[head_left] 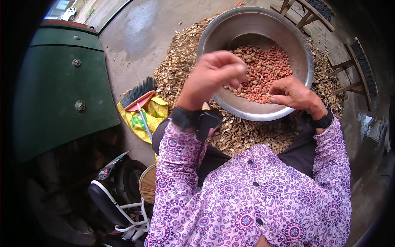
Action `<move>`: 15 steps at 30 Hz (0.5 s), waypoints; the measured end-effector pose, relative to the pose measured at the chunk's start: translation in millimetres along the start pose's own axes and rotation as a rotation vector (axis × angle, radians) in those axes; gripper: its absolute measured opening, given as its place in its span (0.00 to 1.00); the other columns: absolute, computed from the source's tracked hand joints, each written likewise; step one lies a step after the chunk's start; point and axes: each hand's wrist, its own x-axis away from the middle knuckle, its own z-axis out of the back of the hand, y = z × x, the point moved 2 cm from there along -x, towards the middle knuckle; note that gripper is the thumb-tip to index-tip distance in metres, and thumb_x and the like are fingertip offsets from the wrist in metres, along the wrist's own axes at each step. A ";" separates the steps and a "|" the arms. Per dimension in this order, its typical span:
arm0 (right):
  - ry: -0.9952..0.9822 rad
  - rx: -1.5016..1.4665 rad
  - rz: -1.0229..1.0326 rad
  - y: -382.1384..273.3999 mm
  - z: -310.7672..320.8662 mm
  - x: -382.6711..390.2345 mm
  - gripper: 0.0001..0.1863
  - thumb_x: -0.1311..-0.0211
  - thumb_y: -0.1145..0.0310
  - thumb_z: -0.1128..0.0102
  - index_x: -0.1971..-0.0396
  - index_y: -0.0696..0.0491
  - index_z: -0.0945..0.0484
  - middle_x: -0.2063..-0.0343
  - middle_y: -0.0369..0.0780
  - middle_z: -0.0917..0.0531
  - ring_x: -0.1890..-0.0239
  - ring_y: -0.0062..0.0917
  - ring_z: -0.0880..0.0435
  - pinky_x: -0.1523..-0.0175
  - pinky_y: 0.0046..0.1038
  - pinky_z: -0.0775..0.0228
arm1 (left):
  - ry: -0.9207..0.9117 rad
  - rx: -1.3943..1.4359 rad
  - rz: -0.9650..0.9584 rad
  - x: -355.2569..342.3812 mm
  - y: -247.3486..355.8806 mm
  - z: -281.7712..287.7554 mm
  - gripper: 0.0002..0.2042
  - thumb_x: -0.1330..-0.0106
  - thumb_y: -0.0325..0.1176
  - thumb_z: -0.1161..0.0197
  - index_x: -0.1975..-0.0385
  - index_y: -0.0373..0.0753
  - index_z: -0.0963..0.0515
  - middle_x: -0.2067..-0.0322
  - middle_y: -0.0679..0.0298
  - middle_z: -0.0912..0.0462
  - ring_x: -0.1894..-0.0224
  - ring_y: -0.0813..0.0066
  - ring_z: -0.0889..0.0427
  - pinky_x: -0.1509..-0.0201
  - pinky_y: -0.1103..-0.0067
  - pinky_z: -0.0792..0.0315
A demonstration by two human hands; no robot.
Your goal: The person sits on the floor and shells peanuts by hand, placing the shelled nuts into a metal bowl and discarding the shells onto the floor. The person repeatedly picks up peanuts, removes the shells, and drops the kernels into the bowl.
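A large metal basin (224,29) stands in front of me, holding reddish shelled peanuts (269,61) and tan peanuts in their shells (247,53). Over the basin's left part is my left hand (214,74), raised and slightly blurred, its fingers curled in toward the thumb. Whatever it may hold is hidden. My right hand (294,94) hangs above the basin's near right rim, with thumb and forefinger pinched on what looks like a small pale peanut at their tips.
Broken peanut shells (179,61) lie heaped around the basin. At left, a broom (140,99) rests on a yellow sack (138,125) beside a green metal panel (61,82). Wooden stools (362,70) stand at right. A white-framed vehicle part (123,210) and a woven round item (147,184) are lower left.
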 end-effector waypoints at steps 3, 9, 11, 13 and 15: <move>0.031 -0.042 0.001 -4.6 1.3 -1.9 0.08 0.55 0.69 0.42 0.76 0.57 0.25 0.81 0.43 0.24 0.76 0.28 0.23 0.70 0.27 0.33 | 0.149 0.178 -0.077 4.5 -1.7 24.4 0.07 0.42 0.29 0.46 0.68 0.33 0.26 0.76 0.60 0.22 0.77 0.79 0.25 0.72 0.83 0.29; 0.031 -0.095 0.022 -3.8 -0.7 -8.8 0.07 0.55 0.70 0.42 0.76 0.57 0.26 0.81 0.42 0.24 0.77 0.27 0.23 0.71 0.26 0.33 | 0.218 0.282 -0.101 11.7 -4.4 31.2 0.07 0.40 0.30 0.48 0.67 0.33 0.28 0.75 0.59 0.23 0.76 0.79 0.26 0.71 0.81 0.31; 0.031 -0.127 -0.002 -1.5 0.0 -9.2 0.07 0.54 0.70 0.42 0.76 0.57 0.26 0.82 0.41 0.24 0.77 0.27 0.23 0.71 0.26 0.33 | 0.206 0.279 -0.096 11.9 -2.8 31.8 0.07 0.40 0.30 0.48 0.67 0.33 0.28 0.75 0.59 0.24 0.76 0.78 0.27 0.71 0.80 0.31; 0.046 -0.066 0.032 -1.8 -1.3 -11.4 0.06 0.54 0.70 0.42 0.76 0.57 0.26 0.82 0.41 0.24 0.77 0.27 0.23 0.71 0.26 0.33 | 0.221 0.305 -0.175 18.2 2.5 40.6 0.08 0.40 0.30 0.49 0.68 0.32 0.28 0.74 0.58 0.24 0.77 0.77 0.28 0.70 0.79 0.31; 0.046 -0.081 0.019 -2.0 -1.8 -12.6 0.06 0.54 0.70 0.42 0.76 0.57 0.26 0.82 0.41 0.24 0.77 0.26 0.23 0.72 0.26 0.33 | 0.200 0.322 -0.194 21.6 2.7 48.3 0.08 0.39 0.30 0.50 0.67 0.33 0.28 0.74 0.58 0.24 0.76 0.76 0.28 0.68 0.79 0.31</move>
